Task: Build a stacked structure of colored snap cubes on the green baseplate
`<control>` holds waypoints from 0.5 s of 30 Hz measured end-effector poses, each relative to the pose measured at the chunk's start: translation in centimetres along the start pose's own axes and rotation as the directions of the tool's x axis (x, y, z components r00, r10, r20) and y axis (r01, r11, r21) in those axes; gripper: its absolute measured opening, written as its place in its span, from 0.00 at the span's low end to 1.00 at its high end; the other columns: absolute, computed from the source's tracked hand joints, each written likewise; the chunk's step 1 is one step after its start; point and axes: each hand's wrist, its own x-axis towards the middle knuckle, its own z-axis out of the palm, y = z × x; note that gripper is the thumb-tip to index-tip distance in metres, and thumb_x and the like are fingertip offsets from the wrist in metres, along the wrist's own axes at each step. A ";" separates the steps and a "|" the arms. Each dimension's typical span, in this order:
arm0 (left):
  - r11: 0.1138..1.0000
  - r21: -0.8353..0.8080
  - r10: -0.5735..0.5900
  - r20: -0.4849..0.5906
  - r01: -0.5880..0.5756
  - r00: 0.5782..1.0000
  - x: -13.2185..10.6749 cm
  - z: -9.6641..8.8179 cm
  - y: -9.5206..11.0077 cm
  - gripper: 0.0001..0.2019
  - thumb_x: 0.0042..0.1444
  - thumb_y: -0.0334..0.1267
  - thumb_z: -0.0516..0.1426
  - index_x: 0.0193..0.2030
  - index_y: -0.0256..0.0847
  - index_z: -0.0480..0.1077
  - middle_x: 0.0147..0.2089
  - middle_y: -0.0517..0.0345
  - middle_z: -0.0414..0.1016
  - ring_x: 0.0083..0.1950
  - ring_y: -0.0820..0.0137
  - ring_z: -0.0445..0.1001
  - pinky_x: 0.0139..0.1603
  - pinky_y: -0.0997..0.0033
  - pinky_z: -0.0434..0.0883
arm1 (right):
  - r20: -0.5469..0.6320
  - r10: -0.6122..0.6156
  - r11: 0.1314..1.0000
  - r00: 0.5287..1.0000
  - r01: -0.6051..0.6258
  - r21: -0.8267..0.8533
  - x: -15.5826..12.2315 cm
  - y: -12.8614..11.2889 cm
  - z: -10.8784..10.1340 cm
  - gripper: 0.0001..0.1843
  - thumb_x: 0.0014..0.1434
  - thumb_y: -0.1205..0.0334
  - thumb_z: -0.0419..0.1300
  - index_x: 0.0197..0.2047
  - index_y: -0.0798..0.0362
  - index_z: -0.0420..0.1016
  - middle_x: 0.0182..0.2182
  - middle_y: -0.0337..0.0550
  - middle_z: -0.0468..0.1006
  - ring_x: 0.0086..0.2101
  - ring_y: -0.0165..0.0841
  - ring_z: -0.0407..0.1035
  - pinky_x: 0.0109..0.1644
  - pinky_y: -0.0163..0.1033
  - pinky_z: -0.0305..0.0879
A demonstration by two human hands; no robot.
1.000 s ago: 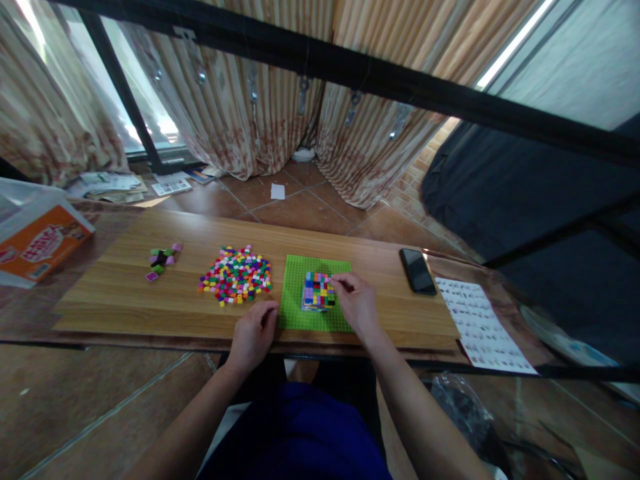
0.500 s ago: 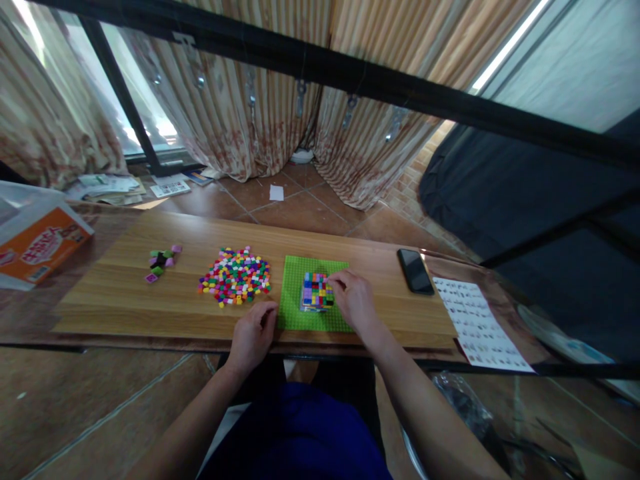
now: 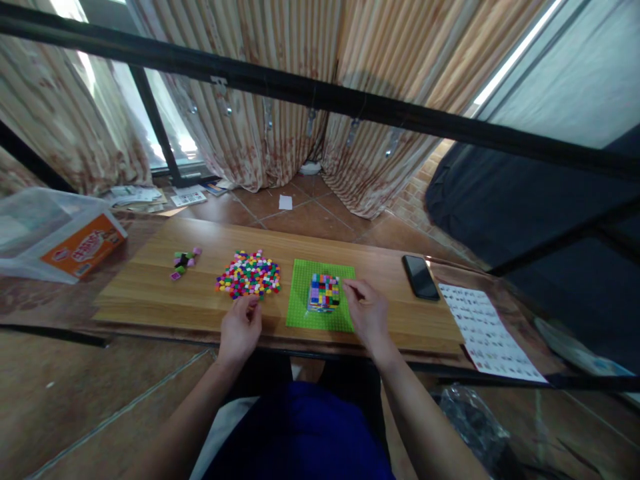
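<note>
A small block built of many-coloured toy bricks (image 3: pixel 325 292) stands on a green studded baseplate (image 3: pixel 298 313). My right hand (image 3: pixel 367 312) is just right of this block, over the baseplate's right edge, with a small gap between. Its thumb and forefinger are closed in a pinch; anything between them is too small to make out. My left hand (image 3: pixel 241 328) is at the front edge of a loose pile of tiny coloured bricks (image 3: pixel 250 273). Its fingers are curled together, and whatever they hold is hidden.
Farther left lies a small group of larger pink, green and black bricks (image 3: pixel 185 261). A clear plastic box with an orange label (image 3: pixel 85 247) stands at the far left. To the right are a black phone (image 3: pixel 421 277) and a printed sheet (image 3: pixel 487 330) over the wooden board's edge.
My right hand has drawn back to the right from the brick block's corner. My left hand has moved left and forward from beside the baseplate to the pile. The camera view has shifted slightly.
</note>
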 end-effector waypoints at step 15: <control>0.869 0.490 -0.035 0.186 -0.062 0.982 2.3 0.7 3.0 0.14 0.63 0.38 0.51 0.53 0.38 0.67 0.52 0.47 0.72 0.46 0.58 0.76 0.43 0.63 0.71 | 0.064 0.079 0.996 0.995 -0.081 0.038 -3.9 -0.6 -1.3 0.10 0.61 0.58 0.57 0.37 0.51 0.80 0.33 0.43 0.81 0.33 0.33 0.74 0.37 0.37 0.69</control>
